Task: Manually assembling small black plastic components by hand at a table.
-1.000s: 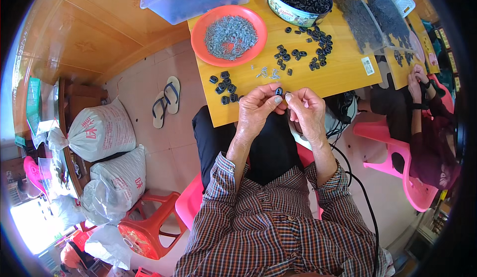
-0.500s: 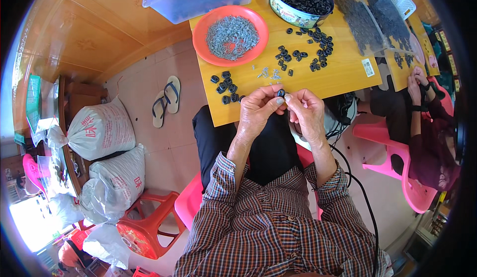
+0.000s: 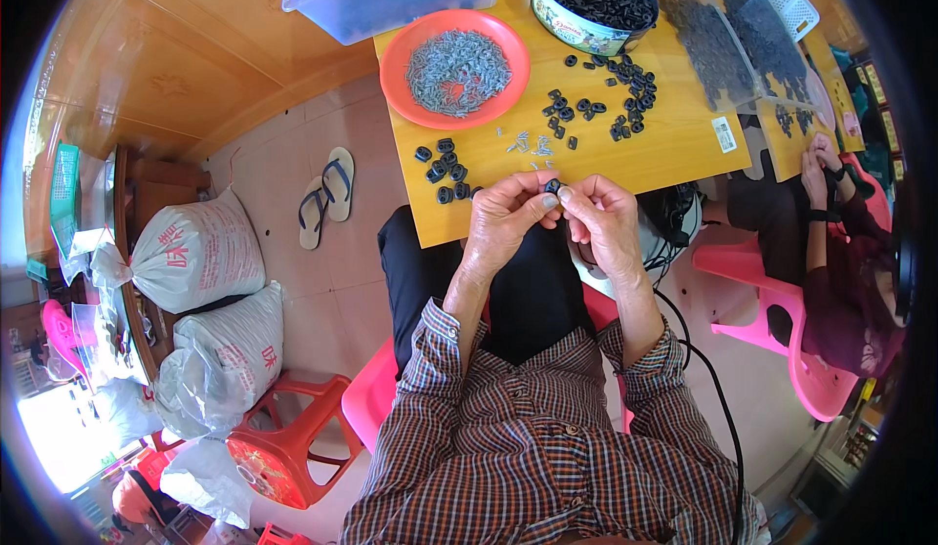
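Observation:
A small black plastic part (image 3: 552,186) is pinched between the fingertips of both hands, just over the near edge of the yellow table (image 3: 684,159). My left hand (image 3: 505,218) grips it from the left, thumb and forefinger closed. From the other side my right hand (image 3: 601,220) closes its thumb and fingers at the same part; whether a screw is in them is too small to tell. Several loose silver screws (image 3: 542,144) lie just beyond the fingertips. Left of them sits a cluster of black parts (image 3: 447,172), and more black parts (image 3: 635,100) are scattered farther right.
An orange-red plate (image 3: 391,81) of screws stands behind, beside a clear plastic bin (image 3: 391,7). A round tin (image 3: 576,32) full of black parts is at the back. Another person's hands (image 3: 819,169) rest at the right. Sacks (image 3: 200,252), a red stool (image 3: 303,437) and sandals (image 3: 325,198) are left.
Both hands stay together at the table edge with the black part between them. The part looks slightly turned or shifted; otherwise little differs beyond a tiny shift of the view.

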`<action>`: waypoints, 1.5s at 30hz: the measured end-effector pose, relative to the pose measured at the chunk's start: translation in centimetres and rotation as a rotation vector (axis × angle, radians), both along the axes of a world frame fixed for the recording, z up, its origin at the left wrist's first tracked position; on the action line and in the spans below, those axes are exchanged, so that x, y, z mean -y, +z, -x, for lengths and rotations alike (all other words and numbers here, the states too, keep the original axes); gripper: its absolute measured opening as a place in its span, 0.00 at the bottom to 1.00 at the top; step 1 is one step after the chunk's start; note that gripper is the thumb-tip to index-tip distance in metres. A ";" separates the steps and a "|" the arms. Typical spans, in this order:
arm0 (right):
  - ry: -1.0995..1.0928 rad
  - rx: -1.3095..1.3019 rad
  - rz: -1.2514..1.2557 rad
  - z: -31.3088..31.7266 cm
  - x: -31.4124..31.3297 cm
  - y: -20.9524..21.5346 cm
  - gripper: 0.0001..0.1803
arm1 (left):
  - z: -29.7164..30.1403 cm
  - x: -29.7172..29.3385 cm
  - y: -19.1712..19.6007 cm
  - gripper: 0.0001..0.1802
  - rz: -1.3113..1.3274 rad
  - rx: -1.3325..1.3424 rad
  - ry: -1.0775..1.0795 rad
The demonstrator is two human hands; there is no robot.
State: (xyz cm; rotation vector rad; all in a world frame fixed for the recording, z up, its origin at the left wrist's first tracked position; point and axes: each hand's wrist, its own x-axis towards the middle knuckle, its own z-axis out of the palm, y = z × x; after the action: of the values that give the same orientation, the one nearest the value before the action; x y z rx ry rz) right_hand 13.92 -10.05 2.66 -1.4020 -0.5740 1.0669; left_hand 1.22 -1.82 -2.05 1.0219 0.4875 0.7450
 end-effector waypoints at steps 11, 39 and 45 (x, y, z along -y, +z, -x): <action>0.146 -0.247 0.012 -1.3 0.1 -0.5 0.09 | 0.7 -0.4 0.5 0.14 0.005 0.027 -0.073; 0.196 -0.285 0.053 -1.7 0.2 -0.9 0.08 | 1.4 -0.9 1.2 0.11 0.010 -0.082 -0.183; 0.196 -0.270 0.093 -1.8 0.1 -0.9 0.08 | 1.5 -0.7 1.0 0.11 -0.004 -0.073 -0.181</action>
State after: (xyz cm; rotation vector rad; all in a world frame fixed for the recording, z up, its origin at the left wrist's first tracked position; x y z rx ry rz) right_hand 15.75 -10.18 1.72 -1.2714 -0.4758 1.4302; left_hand -0.30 -1.08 -1.05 1.0847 0.4500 0.5496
